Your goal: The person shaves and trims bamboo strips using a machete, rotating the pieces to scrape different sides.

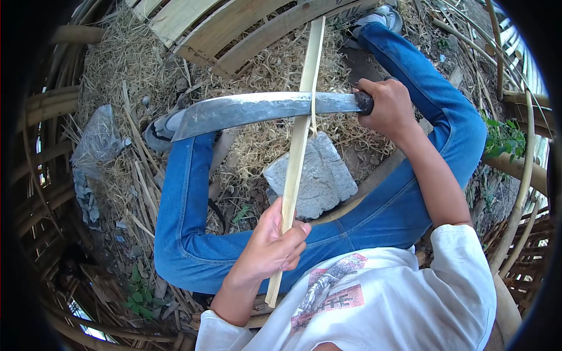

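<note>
A long pale bamboo strip (297,158) runs up and away from my lap, and my left hand (276,241) is wrapped round its lower part. My right hand (386,108) grips the dark handle of a large machete (252,110). The broad blade lies crosswise over the strip, its wide tip pointing left. Where they cross, a thin sliver stands beside the strip and its lower end curls below the blade. A grey stone block (319,175) rests on the ground between my legs, beneath the strip.
Wooden slats (234,26) stand at the top. Curly shavings (240,158) and straw (123,64) cover the ground. A clear plastic bag (98,137) lies at left. Bamboo poles (520,175) line the right side. My jeans-clad legs (451,123) are bent around the stone.
</note>
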{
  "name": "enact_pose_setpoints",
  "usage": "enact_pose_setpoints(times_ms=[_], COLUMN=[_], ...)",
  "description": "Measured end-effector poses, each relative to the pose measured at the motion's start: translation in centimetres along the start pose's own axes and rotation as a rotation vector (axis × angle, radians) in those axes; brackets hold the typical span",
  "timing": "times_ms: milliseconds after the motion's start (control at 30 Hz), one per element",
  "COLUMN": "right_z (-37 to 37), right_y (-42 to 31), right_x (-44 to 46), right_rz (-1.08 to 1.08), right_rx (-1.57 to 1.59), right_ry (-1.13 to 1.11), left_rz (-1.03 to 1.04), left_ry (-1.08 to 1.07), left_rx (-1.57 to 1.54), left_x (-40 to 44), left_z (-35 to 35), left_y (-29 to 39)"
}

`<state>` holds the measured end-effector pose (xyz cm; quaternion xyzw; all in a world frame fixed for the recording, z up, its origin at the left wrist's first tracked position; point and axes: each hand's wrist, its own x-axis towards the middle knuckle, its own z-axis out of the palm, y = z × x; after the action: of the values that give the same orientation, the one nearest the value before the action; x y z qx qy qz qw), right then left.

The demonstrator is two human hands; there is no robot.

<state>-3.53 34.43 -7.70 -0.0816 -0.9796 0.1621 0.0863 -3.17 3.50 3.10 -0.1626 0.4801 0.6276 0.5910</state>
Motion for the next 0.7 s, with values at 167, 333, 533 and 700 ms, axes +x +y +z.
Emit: enact_pose_setpoints(times_ms=[167,333,533,700], right_z=[-0.6,-1.3,-2.1,-2.4], right_y=[0.8,1.5,2.7,6.4], right_x=[0.3,1.0,1.5,2.5], right_rz=[0.021,0.068,0.104,0.244], right_rx=[-0.035,-0.101,-0.139,-0.146], right_ry=[0.098,0.098,0.162,0.297], left_rz=[0.007,0.019,0.0,-0.046], left_ry=[0.02,0.05,0.032,-0.051], left_rx=[0.033,0.04,0.018,0.038], left_x=[-2.3,-3.7,-4.9,-6.2], left_z=[-1.0,-1.7,-2.8,-4.4], left_y=[-0.9,-2.0,-2.8,-4.6])
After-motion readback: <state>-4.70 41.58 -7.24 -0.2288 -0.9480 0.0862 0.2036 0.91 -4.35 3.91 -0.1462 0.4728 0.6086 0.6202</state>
